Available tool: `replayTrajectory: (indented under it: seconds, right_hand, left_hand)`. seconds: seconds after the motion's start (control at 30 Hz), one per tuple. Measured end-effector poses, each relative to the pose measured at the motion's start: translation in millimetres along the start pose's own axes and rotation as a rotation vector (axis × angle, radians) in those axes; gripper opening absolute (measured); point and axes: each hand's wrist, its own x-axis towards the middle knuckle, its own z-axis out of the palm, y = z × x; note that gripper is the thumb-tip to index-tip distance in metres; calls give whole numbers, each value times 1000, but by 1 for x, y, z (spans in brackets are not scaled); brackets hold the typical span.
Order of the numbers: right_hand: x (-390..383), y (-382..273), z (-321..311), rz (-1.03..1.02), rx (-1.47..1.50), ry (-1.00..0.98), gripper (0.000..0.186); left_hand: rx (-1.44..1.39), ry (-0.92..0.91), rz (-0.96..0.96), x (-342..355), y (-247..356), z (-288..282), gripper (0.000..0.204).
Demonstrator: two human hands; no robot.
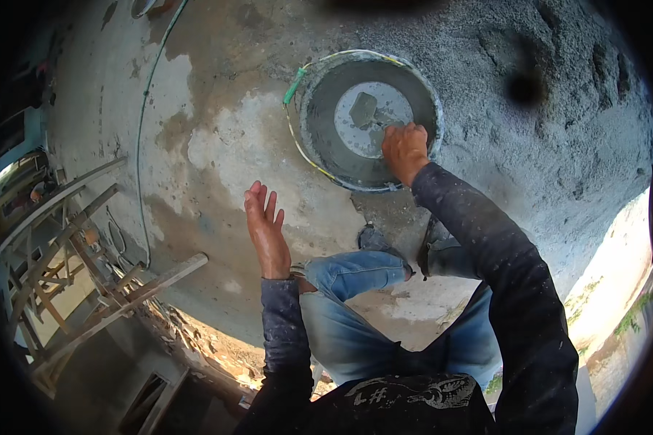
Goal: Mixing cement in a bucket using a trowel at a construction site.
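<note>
My right hand (405, 151) is closed on the handle of a metal trowel, whose blade (364, 109) sits inside a round bucket (321, 134) with dull grey material at its bottom. The bucket's wire handle has a green grip (294, 85) and lies to the left along the rim. My left hand (267, 235) is raised, fingers apart and holding nothing, to the lower left of the bucket, above my bent, jeans-clad legs.
The bucket stands on a stained concrete surface (218, 138), with a rough grey heap (559, 123) to its right. A thin hose (144, 116) runs along the left. Wooden beams and scaffolding (159, 286) fill the left edge, with rubble below.
</note>
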Motion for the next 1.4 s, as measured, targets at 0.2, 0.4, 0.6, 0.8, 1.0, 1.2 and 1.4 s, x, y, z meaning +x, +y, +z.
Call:
replayTrajectory:
  seconds: [0.2,0.4,0.6,0.8,1.0,1.2,1.4]
  right_hand:
    - [35,-29,-16,-105,-565,46,30]
    - [31,6,-109,-522,-543,222,18]
    - [40,2,-37,-399,-573,294,13]
    - [-1,-17,-31,-572,-477,184,12]
    - [-18,-56,-84,-647,-652,179,18]
    - [45,-29,-31,-605,-859,432,17]
    - [65,-18,-4,-400,-926,-14,24]
  left_hand:
    - [43,-44,112,98,-50,52,75]
    - [21,-29,239,130,-36,49,73]
    - [-177,-27,294,135,-39,48,72]
    - [-221,-79,285,170,-31,28,74]
    - [-70,-141,254,188,-51,17,74]
    - [-69,-115,336,164,-59,38,74]
    - [96,-111,370,146,-57,22,72]
